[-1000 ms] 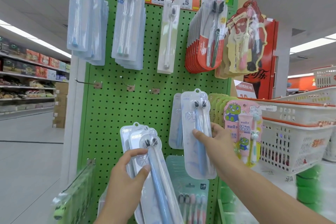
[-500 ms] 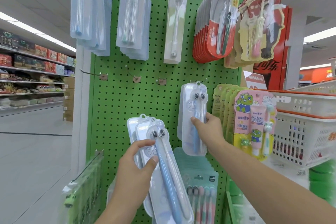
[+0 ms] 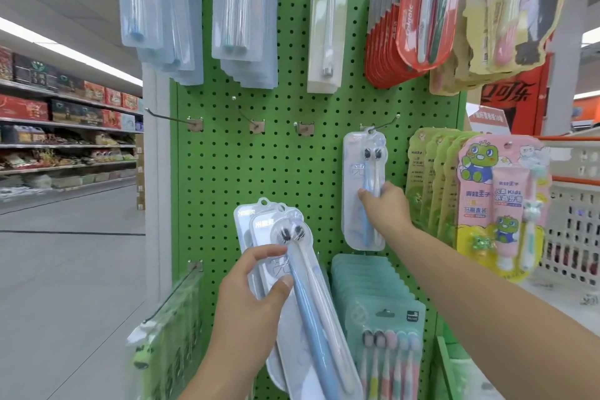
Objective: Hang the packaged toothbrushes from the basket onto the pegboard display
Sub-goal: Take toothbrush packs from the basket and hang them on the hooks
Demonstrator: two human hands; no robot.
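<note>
My right hand [image 3: 384, 208] grips the middle of a clear two-brush toothbrush pack [image 3: 363, 166]; the pack's top hole sits at the metal hook [image 3: 384, 124] on the green pegboard [image 3: 279, 172]. My left hand [image 3: 250, 299] holds a stack of the same clear packs [image 3: 292, 269], thumb across the front one, low and in front of the board. The white basket [image 3: 571, 230] with an orange rim stands at the right edge.
Three bare hooks [image 3: 194, 122] stick out of the board's middle row, left of the held pack. Other toothbrush packs hang above; kids' sets [image 3: 500, 204] hang right; teal multipacks [image 3: 373, 302] hang below. A store aisle with shelves runs along the left.
My right hand carried its pack up and toward the board until its top reached the hook. The view moved closer to the pegboard. My left hand kept its stack in place.
</note>
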